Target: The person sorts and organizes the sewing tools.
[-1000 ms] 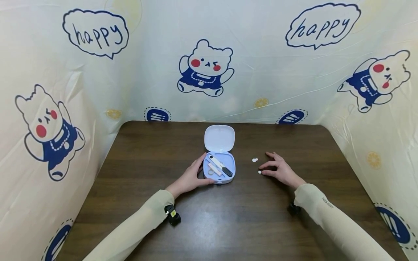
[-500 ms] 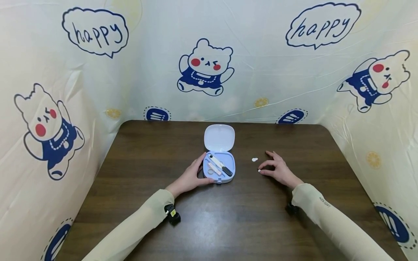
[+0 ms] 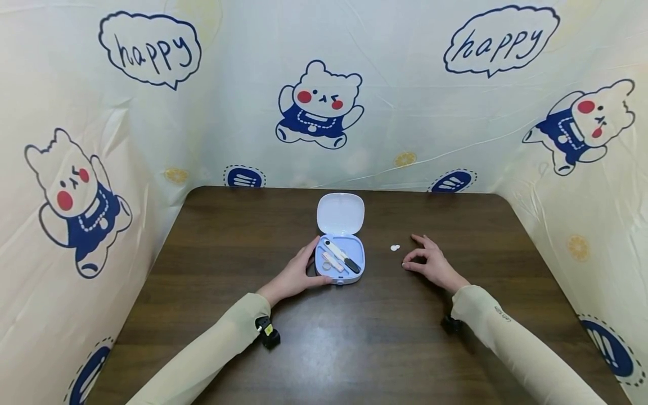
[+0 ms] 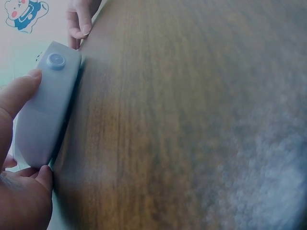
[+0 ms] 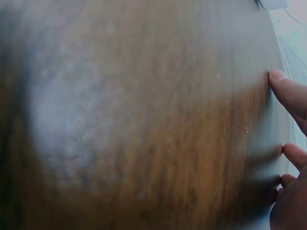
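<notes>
A light blue case (image 3: 359, 247) stands on the table with its white lid (image 3: 340, 214) raised. Inside lie a white tool with a black end (image 3: 348, 262), a pale pink-and-white stick (image 3: 331, 261) and a small ring-shaped piece (image 3: 326, 266). My left hand (image 3: 293, 275) grips the case's left side, thumb along the front by the round catch (image 4: 56, 60). To the right of the case, my right hand (image 3: 434, 269) pinches a small white disc between thumb and index finger, mostly hidden by the fingertips. Other small white discs (image 3: 395, 247) lie overlapping between that hand and the case.
The dark wooden table (image 3: 314, 349) ends at its far edge just behind the lid. A printed cloth (image 3: 243, 101) hangs around the back and both sides. Each wrist wears a small black camera, such as the left wrist camera (image 3: 270, 337).
The thumb and index finger of my right hand have closed on the white disc that lay on the table beside them. My left hand and the case have stayed put.
</notes>
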Demonstrator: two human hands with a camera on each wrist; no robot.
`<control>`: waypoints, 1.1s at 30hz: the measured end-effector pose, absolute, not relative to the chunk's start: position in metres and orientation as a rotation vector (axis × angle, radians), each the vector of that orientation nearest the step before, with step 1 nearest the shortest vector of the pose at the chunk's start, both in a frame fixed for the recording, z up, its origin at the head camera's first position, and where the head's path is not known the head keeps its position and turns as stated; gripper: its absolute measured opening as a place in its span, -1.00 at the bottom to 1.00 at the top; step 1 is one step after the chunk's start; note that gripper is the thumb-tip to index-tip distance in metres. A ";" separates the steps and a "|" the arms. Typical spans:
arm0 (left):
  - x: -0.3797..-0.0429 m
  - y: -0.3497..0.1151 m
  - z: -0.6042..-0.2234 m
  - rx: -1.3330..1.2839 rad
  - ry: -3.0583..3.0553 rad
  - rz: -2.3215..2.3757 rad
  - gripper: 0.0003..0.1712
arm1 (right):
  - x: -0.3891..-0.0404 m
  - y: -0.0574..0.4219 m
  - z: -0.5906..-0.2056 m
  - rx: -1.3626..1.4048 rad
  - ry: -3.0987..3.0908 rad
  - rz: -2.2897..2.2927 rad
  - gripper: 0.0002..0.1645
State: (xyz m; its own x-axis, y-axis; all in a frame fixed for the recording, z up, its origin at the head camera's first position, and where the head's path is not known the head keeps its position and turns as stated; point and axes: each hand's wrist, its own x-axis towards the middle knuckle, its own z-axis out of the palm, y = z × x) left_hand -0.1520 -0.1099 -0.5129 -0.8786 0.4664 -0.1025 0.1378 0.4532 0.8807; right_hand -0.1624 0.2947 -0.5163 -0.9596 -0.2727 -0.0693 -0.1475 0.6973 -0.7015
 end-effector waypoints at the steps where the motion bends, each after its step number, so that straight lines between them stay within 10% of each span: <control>1: -0.152 -0.110 -0.512 0.515 2.376 1.397 0.33 | -0.162 0.295 -0.516 -0.337 2.740 -1.107 -0.94; 33: -0.152 -0.109 -0.510 0.516 2.372 1.397 0.33 | -0.157 0.273 -0.500 -0.310 2.824 -1.387 -0.90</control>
State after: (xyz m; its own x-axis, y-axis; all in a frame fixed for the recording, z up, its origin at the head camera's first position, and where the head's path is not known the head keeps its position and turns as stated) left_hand -0.1516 -0.1093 -0.5099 -0.8765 0.4699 -0.1047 0.1362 0.4506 0.8823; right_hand -0.1570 0.2731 -0.5003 -0.9806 -0.1665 0.1037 -0.1838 0.5955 -0.7820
